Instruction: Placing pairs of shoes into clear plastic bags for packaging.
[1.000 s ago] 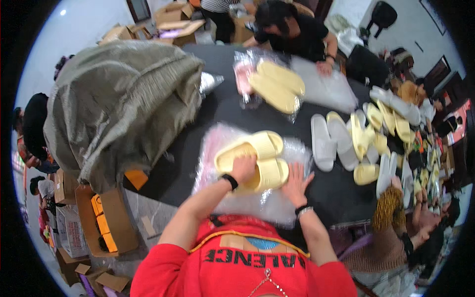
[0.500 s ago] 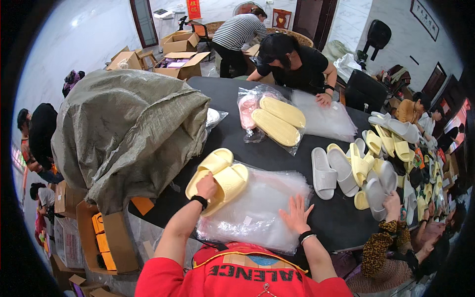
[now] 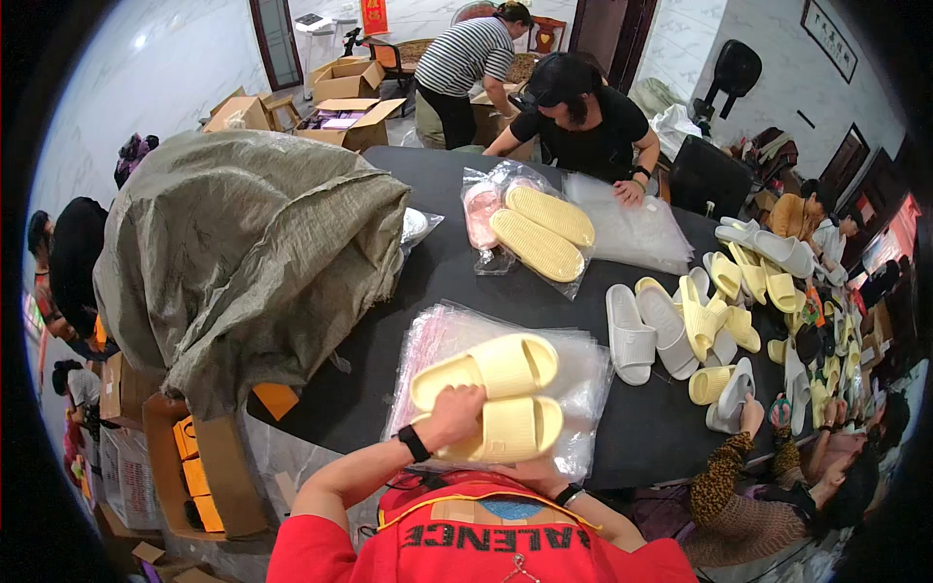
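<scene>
Steadily now, since I have the pair of yellow slippers (image 3: 515, 369) side by side over the stack of clear plastic bags (image 3: 585, 389), low in the middle of the frame, toes toward the right of it. My left hand (image 3: 457, 415) is closed on both, set between them near the heel ends, so one grip governs two soles. That calls for even pressure on each: squeeze too hard on one and, I judge, the other will swing out and the toes will spread. Foam this soft-looking should forgive a firm hold, so there is little reason to pinch.

My right hand (image 3: 533, 472) is at the near edge of the stack, partly hidden below the lower slipper; whether its fingers are spread or curled on something, I cannot tell. It would serve best working on one sheet only (thin film like this probably clings to its neighbours), lightly enough not to drag the whole stack across the black desk (image 3: 661, 437). I cannot tell whether the soles touch the top bag either; if they do, their weight could pin or crease it, so a slight lift from the left would help.
</scene>
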Tool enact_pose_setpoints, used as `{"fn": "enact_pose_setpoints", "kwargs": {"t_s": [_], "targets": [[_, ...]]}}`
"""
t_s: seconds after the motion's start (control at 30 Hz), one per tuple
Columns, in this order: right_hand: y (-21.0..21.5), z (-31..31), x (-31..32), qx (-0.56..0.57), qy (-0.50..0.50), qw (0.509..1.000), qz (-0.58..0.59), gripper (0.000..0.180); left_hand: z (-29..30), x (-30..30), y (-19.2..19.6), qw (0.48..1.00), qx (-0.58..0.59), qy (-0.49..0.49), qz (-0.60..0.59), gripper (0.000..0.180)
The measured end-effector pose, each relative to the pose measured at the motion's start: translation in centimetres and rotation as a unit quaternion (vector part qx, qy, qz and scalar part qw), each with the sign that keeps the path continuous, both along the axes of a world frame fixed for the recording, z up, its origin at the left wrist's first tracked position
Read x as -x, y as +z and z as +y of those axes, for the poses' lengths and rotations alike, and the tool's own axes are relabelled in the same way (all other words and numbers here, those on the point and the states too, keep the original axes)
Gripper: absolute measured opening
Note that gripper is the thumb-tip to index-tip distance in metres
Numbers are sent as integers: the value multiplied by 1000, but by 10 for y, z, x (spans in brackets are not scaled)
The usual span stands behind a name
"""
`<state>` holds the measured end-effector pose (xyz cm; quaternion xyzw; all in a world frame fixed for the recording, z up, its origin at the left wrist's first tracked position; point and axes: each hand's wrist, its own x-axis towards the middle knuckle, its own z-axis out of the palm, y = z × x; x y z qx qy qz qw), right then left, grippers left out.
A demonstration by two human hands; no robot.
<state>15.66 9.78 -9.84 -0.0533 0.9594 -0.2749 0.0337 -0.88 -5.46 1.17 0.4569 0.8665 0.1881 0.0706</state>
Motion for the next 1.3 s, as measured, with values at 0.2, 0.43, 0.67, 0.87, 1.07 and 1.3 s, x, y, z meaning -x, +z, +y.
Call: {"fn": "enact_pose_setpoints", "kwargs": {"t_s": [0.2, 0.43, 0.67, 0.87, 1.07, 1.3], "targets": [[-76, 16, -14, 353, -77, 920, -150, 81, 9, -16, -47, 997, 62, -36, -36, 16], [2, -2, -4, -111, -42, 993, -21, 84, -28, 28, -57, 995, 71, 53, 54, 18], [-38, 13, -8, 41, -127, 991, -4, 61, -55, 53, -31, 986, 73, 120, 94, 14], [68, 12, 16, 388, -249, 886, 53, 68, -22, 14, 12, 994, 39, -37, 95, 14], [85, 27, 4, 317, -279, 907, 11, 52, 16, -17, 28, 984, -15, -145, 107, 13], [56, 26, -20, 427, -317, 846, 38, 41, 30, -23, 26, 976, -69, -195, 66, 16]]}}
